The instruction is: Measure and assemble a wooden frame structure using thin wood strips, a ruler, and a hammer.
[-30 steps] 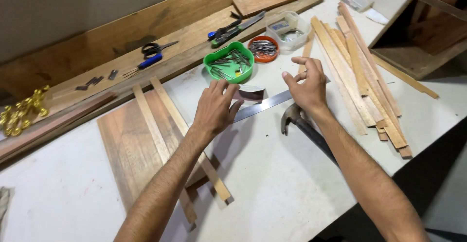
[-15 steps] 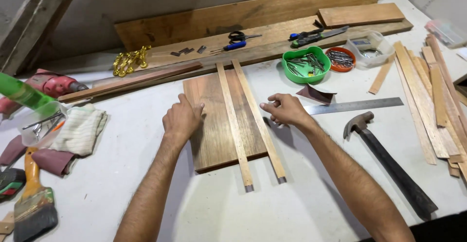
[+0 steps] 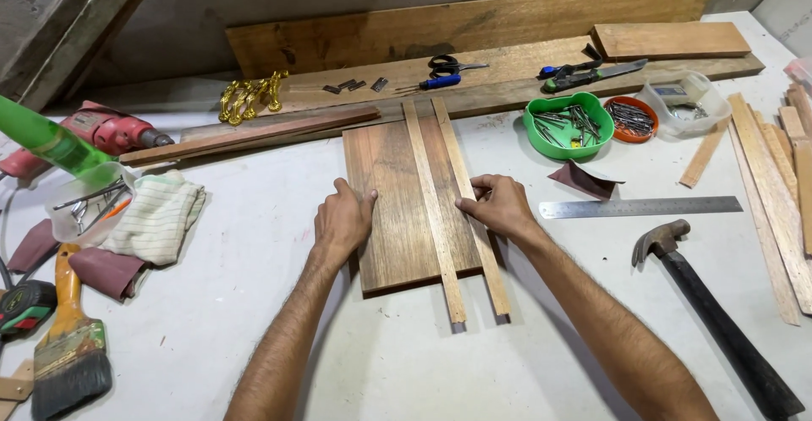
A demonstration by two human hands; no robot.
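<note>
The left hand (image 3: pixel 341 220) is pressing flat and open on the dark board (image 3: pixel 397 209) while the right hand (image 3: pixel 499 208) is pinching the right strip (image 3: pixel 474 209), which is lying loose and could be sliding out of line with the left strip (image 3: pixel 433 209).

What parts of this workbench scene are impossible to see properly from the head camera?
- Board: its left edge hidden under the left hand.
- Right strip: partly covered by the right hand.
- Hammer: handle end cut off by the bottom edge.
- Brush: bristles cut off by the bottom edge.
- Green bowl: contents too small to tell apart.
- Drill: partly hidden by a blurred green object.
</note>
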